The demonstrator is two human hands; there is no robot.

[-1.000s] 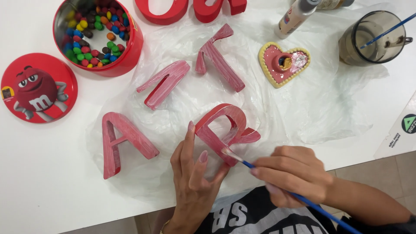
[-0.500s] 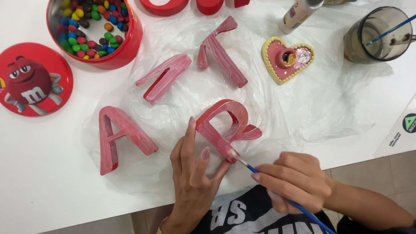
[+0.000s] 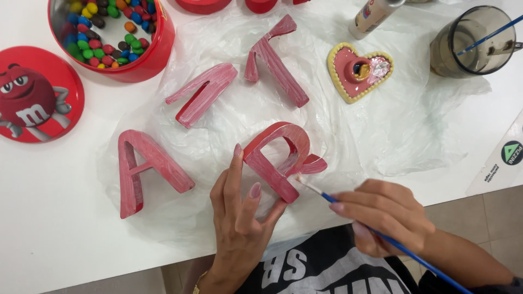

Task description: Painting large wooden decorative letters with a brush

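**Red coat nearly on: four block letters painted, brush at the last edge**

White tabletop [image 3: 49, 218] fills the view, with a crumpled sheet of clear plastic film [image 3: 425, 125] spread over its middle as a paint guard. On the film lie four chunky three-dimensional letters, all brushed in streaky red with pale patches showing through: a red-painted block letter A [image 3: 147, 169] at the left, a slanted red-painted bar-shaped letter [image 3: 204, 93] above it, a red-painted T-shaped letter [image 3: 275, 57] further up, and a red-painted block letter R [image 3: 283, 158] nearest the person.

The left hand [image 3: 237, 218] lies flat on the film with its fingers spread and pressed against the left side of the R, steadying it. The right hand [image 3: 384, 220] has its fingers closed around a thin blue-handled paintbrush [image 3: 348, 209], whose pale bristle tip touches the lower right edge of the R beside its leg.

Judging by the coverage, every letter has a first red coat, though thin and uneven; the R's side is the spot under work, and a fuller coat looks still to come on all four.

Around the film stand a round red tin of coloured candies [image 3: 158, 49], its round red lid [image 3: 38, 95] with a cartoon figure, a heart-shaped ceramic dish holding pink paint [image 3: 357, 68], a smoky glass cup with another brush [image 3: 474, 41] and a white paint bottle [image 3: 373, 16]
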